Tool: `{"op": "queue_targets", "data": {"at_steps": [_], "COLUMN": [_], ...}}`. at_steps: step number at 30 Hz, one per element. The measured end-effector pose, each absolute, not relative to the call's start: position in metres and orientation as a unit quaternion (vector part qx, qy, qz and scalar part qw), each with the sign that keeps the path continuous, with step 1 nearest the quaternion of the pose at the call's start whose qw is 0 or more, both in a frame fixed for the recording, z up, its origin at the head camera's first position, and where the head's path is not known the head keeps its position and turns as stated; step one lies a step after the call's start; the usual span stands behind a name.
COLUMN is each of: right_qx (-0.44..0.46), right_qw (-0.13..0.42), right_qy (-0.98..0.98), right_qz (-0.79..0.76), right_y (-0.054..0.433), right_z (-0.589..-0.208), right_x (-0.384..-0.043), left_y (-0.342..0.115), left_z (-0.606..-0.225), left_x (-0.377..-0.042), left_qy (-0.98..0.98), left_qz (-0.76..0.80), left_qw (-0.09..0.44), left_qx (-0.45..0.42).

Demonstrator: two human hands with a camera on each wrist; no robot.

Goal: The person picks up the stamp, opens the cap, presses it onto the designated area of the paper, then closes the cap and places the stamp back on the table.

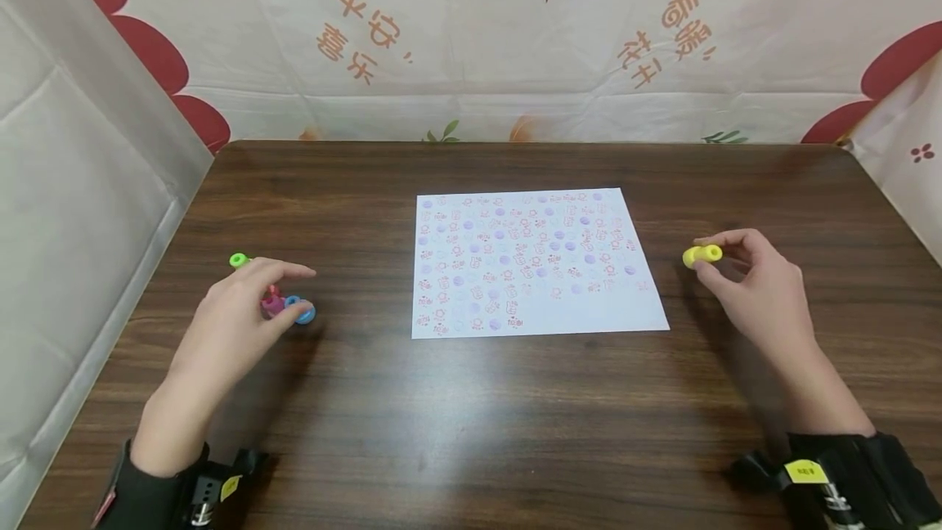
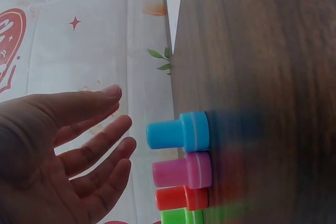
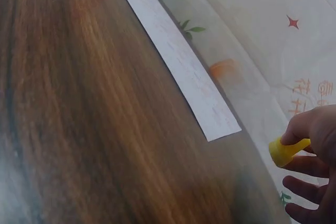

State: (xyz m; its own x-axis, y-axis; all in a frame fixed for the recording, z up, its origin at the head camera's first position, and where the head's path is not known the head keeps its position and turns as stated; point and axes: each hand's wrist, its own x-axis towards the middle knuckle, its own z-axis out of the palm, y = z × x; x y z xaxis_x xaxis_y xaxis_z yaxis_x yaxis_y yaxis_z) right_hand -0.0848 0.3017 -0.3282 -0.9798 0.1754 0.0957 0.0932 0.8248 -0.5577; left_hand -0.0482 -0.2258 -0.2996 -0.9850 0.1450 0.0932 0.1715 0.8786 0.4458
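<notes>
Between thumb and fingers, my right hand (image 1: 769,297) pinches a yellow toy stamp (image 1: 702,255), raised to the right of a white paper sheet (image 1: 603,313). Rows of small red and purple prints cover most of that sheet. My left hand (image 1: 231,325) hovers by a row of standing stamps, its fingers loosely spread and holding nothing. In the left wrist view the row runs from a blue stamp (image 2: 178,130) to a pink stamp (image 2: 181,173), a red stamp (image 2: 181,198) and a green stamp (image 2: 181,216). From the head view, my left hand partly covers them.
The sheet lies in the middle of a dark wood-grain table (image 1: 441,415). A pale printed cloth (image 1: 471,39) hangs behind the table's far edge and along both sides. Black straps with cameras (image 1: 824,473) sit on both wrists.
</notes>
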Motion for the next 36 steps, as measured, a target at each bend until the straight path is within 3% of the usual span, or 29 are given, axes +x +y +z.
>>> {"op": "queue_targets", "data": {"at_steps": [7, 36], "right_qx": [-0.064, -0.050], "right_qw": [0.050, 0.044], "right_qy": [-0.960, -0.961], "right_qz": [0.269, 0.269], "right_y": [0.307, 0.310], "right_z": [-0.333, -0.337], "right_x": [-0.083, -0.080], "left_y": [-0.227, -0.228], "left_z": [-0.303, -0.311], "left_x": [-0.048, -0.047], "left_qy": [-0.972, -0.978], "left_qz": [-0.222, -0.197], "left_qw": [-0.002, -0.025], "left_qx": [-0.078, -0.060]}}
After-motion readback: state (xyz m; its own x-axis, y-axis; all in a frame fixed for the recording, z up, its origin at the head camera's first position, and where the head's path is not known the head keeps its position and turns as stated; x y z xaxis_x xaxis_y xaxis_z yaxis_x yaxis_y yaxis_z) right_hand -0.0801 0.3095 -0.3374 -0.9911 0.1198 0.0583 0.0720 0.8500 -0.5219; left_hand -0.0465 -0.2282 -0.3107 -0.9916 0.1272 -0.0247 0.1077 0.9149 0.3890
